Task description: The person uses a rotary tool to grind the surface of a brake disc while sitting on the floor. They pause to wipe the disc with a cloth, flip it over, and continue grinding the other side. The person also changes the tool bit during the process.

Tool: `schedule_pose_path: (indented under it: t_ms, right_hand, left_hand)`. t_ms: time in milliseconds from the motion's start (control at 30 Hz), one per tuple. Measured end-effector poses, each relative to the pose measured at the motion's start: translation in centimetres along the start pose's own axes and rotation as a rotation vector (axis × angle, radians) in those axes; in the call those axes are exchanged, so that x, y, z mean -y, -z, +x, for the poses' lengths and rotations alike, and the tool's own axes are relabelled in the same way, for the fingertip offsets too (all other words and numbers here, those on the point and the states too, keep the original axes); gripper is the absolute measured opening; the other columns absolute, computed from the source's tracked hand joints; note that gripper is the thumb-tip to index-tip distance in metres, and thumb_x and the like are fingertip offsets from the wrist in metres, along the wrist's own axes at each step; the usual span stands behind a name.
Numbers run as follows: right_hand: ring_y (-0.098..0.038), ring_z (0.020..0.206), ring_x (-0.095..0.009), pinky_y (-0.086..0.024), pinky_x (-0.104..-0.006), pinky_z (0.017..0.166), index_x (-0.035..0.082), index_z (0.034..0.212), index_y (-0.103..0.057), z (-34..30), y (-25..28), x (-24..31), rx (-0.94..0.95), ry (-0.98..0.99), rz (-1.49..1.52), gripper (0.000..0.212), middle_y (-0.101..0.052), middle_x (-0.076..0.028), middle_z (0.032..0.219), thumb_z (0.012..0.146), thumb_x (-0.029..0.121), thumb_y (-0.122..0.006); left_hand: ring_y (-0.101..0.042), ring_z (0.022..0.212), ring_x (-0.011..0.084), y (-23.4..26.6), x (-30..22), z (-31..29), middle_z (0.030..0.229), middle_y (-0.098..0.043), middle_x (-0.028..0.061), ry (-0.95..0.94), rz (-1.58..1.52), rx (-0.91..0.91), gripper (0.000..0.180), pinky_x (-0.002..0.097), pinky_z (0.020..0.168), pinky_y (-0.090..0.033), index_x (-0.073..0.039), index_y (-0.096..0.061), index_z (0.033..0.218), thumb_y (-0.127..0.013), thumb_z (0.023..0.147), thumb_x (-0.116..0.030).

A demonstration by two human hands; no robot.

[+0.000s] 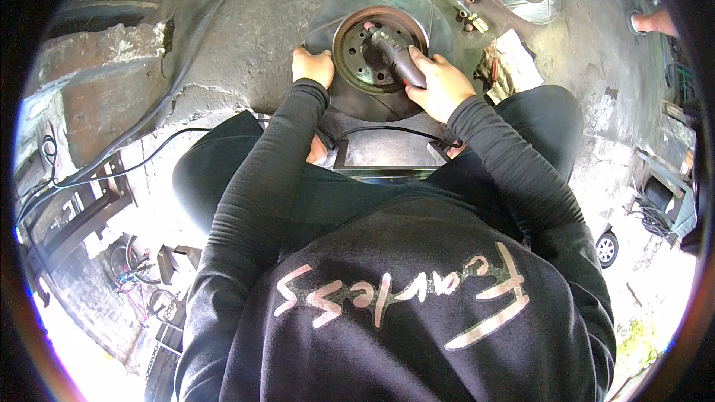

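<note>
A large round brake disc (354, 106) lies on the floor in front of me, its raised hub (356, 67) pierced by several bolt holes. At its left edge my left hand (314, 67) is closed around the rim. My right hand (441, 85) grips a dark handheld die grinder (402, 59), tilted with its nose toward the far left. A pink grinding stone (369, 26) at the tool's tip is over the inside of the hub; whether it touches cannot be made out.
A second disc (550, 9) lies at the far right, near another person's feet (655, 23). Beside it are a yellow-handled tool (478, 24) and small round parts. A crumpled pale cloth (520, 67) lies right of the disc. A grey hose (216, 11) curves behind; a black cable (395, 129) runs in front.
</note>
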State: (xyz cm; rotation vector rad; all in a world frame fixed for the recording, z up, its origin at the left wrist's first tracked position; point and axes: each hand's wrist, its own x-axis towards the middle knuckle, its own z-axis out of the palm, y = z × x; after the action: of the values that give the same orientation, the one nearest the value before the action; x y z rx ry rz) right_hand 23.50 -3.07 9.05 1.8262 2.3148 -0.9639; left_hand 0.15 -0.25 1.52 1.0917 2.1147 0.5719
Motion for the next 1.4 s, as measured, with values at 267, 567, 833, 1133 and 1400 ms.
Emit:
schedule_pose_path:
  t_ms: [267, 567, 833, 1133, 1400]
  right_hand:
    - [-0.06, 0.095, -0.042, -0.05, -0.0433, 0.084, 0.006, 0.137, -0.04, -0.2, -0.2, 0.0, -0.003, 0.02, 0.013, 0.069, -0.054, -0.029, 0.108, 0.077, 0.029, -0.065]
    - [-0.06, 0.096, -0.041, -0.049, -0.0416, 0.086, 0.002, 0.136, -0.04, -0.7, -0.6, 0.8, 0.014, 0.068, 0.015, 0.069, -0.055, -0.029, 0.107, 0.076, 0.028, -0.065]
    - [-0.051, 0.121, -0.033, -0.037, -0.0326, 0.103, -0.007, 0.131, -0.044, 0.2, 1.1, -2.5, -0.017, 0.056, 0.35, 0.073, -0.049, -0.026, 0.131, 0.074, 0.03, -0.068]
    - [-0.061, 0.102, -0.026, -0.047, -0.0319, 0.091, -0.008, 0.124, -0.05, -2.6, 2.0, -6.3, -0.171, -0.06, 0.868, 0.061, -0.062, -0.018, 0.113, 0.075, 0.021, -0.072]
    - [-0.066, 0.074, -0.025, -0.056, -0.0341, 0.062, -0.002, 0.115, -0.053, -1.2, 0.6, -7.7, -0.184, -0.249, 1.501, 0.039, -0.064, -0.014, 0.092, 0.083, 0.018, -0.063]
  left_hand:
    - [-0.06, 0.102, 0.043, -0.3, 0.3, 0.3, 0.101, -0.061, 0.0343, -0.001, -0.003, -0.006, 0.049, 0.0407, 0.089, -0.046, 0.015, -0.055, 0.104, -0.066, 0.073, -0.022]
    - [-0.06, 0.101, 0.043, -0.2, 0.3, 0.2, 0.1, -0.061, 0.0346, -0.01, 0.007, 0.001, 0.05, 0.0402, 0.088, -0.046, 0.016, -0.055, 0.105, -0.067, 0.074, -0.021]
    - [-0.059, 0.105, 0.0415, 0.2, 0.1, 0.3, 0.105, -0.06, 0.0345, 0.074, -0.044, 0.024, 0.054, 0.0389, 0.093, -0.046, 0.015, -0.054, 0.109, -0.073, 0.072, -0.019]
    - [-0.061, 0.102, 0.0408, -1.6, 2.7, -1.0, 0.104, -0.061, 0.0341, 0.215, -0.096, -0.053, 0.055, 0.0374, 0.091, -0.046, 0.016, -0.054, 0.108, -0.075, 0.073, -0.021]
    - [-0.061, 0.102, 0.0388, -2.4, 4.2, -3.2, 0.1, -0.062, 0.0326, 0.32, -0.283, -0.014, 0.054, 0.0371, 0.092, -0.044, 0.017, -0.054, 0.106, -0.071, 0.078, -0.025]
